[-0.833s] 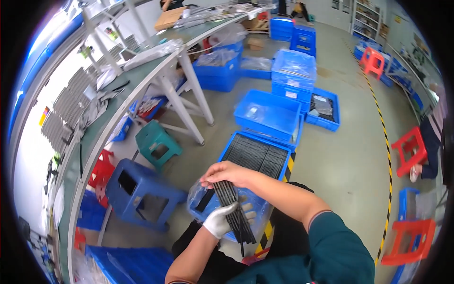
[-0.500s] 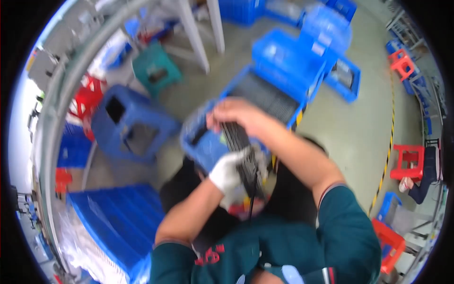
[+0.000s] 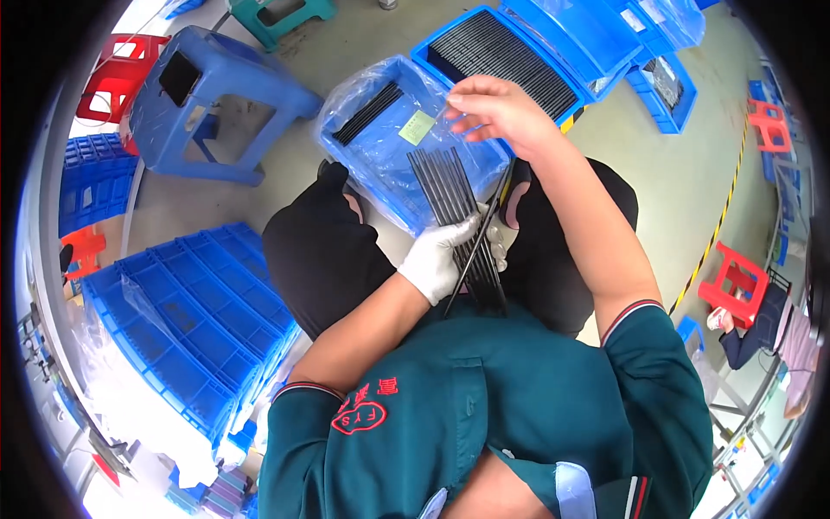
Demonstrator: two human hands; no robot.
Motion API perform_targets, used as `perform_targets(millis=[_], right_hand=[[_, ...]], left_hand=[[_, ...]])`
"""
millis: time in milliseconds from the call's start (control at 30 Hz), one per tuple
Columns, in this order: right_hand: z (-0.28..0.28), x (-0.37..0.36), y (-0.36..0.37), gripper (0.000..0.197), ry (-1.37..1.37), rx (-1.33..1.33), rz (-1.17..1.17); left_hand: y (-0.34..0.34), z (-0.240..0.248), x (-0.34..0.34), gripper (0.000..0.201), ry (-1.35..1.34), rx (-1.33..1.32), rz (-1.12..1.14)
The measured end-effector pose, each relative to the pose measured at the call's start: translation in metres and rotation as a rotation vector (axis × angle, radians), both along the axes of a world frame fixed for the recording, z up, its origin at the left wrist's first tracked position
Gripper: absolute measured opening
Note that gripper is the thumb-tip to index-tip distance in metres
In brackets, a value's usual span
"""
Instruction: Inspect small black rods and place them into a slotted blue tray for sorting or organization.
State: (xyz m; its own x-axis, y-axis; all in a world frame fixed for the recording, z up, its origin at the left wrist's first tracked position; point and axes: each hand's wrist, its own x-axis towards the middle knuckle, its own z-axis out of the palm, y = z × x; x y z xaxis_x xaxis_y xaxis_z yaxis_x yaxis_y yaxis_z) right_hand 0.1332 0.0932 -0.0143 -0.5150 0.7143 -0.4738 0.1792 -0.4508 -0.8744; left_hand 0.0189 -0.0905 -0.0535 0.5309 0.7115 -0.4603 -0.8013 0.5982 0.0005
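Note:
My left hand (image 3: 432,259), in a white glove, is closed around a bundle of thin black rods (image 3: 443,183). The rods fan slightly at their far ends, and a single thin rod crosses the bundle at a slant. My right hand (image 3: 506,112), bare, hovers beyond the bundle with fingers apart and nothing in them. Below both hands stands a blue bin (image 3: 341,163) lined with clear plastic. Inside it lie a small group of black rods (image 3: 367,114) and a pale green paper slip (image 3: 417,127). Past my right hand, another blue bin holds rows of black rods (image 3: 506,59).
A blue stool (image 3: 186,130) stands left of the lined bin, with a green stool (image 3: 281,19) beyond. Stacked blue crates (image 3: 186,320) sit by my left elbow. More blue bins (image 3: 661,95) are at the far right. Yellow-black floor tape (image 3: 722,221) runs on the right.
My right hand has come off the far end of the bundle and moved right, its fingers opening. My left hand keeps hold of the rods. The whole view has shifted, and blur has gone.

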Motion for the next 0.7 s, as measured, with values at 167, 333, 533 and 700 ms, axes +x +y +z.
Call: perform_targets(millis=[167, 333, 533, 700], right_hand=[[-0.008, 0.002, -0.029, 0.019, -0.296, 0.257, -0.013], [-0.014, -0.007, -0.048, 0.015, -0.5, 0.856, 0.044], [0.007, -0.013, -0.036, 0.014, -0.255, 1.02, -0.048], [0.02, -0.025, -0.029, 0.014, -0.206, 1.141, 0.043]], left_hand=[[0.003, -0.005, -0.004, 0.022, 0.063, -0.085, 0.051], [0.012, -0.001, -0.007, 0.021, 0.068, -0.081, 0.08], [0.021, -0.002, -0.007, 0.061, 0.109, 0.015, -0.05], [0.035, 0.002, -0.002, 0.077, -0.045, 0.202, -0.226]])
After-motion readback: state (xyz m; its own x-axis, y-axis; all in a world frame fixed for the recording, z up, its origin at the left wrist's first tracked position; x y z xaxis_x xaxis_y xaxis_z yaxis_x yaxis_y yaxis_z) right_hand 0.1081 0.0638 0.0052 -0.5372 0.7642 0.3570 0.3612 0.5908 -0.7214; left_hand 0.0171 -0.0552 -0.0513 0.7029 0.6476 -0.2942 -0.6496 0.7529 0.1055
